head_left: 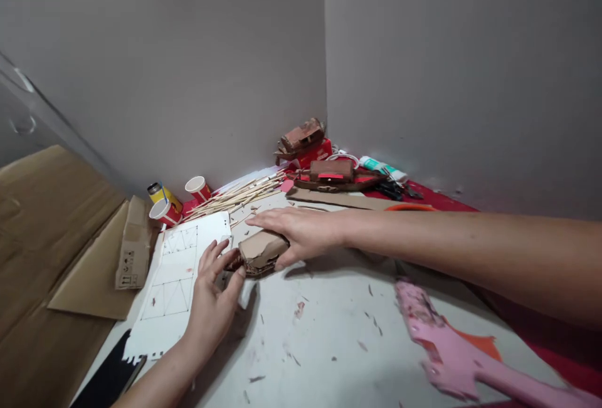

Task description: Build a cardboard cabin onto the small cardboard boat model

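A small brown cardboard model point(263, 249) with torn, layered edges sits on the white tabletop, between my two hands. At its left end, the thumb and fingers of my left hand point(217, 289) close around it. My right hand point(301, 234) reaches in from the right, gripping its other end, thumb on the near side and fingers along the far side. Part of the model is hidden beneath that hand. A pink glue gun point(446, 351) lies near my right forearm. Left of the model is a sheet of paper point(176, 276) with truss drawings.
Thin wooden sticks point(244, 192) lie behind the model, beside two red paper cups point(165, 212). Two brown boat-like models point(332, 173) stand near the wall corner with a white-and-teal tube point(382, 168). Large cardboard pieces point(51, 226) lean at left. Scraps litter the white surface point(324, 333).
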A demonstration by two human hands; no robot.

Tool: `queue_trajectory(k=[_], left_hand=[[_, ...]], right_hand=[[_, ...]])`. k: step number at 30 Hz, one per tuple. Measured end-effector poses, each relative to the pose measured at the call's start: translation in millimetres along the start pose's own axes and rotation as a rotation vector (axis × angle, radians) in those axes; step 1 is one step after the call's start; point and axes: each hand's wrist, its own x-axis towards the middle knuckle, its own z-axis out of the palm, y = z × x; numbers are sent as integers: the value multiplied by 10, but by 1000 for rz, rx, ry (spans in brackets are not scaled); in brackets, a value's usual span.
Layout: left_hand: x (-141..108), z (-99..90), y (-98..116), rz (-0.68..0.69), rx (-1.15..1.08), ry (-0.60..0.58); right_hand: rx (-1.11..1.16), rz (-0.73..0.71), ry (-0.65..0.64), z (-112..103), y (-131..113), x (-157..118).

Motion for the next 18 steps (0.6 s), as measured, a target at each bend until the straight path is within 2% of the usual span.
queue_trajectory(k=[8,13,18], left_hand=[[-112,71,50,-4,-137,-86],[-182,87,66,41,-116,-128],[-191,128,62,84,-93,-112]], right_hand=[[90,-14,1,198,71,47],[103,-15,-2,236,25,28],[101,-21,-7,247,31,30]])
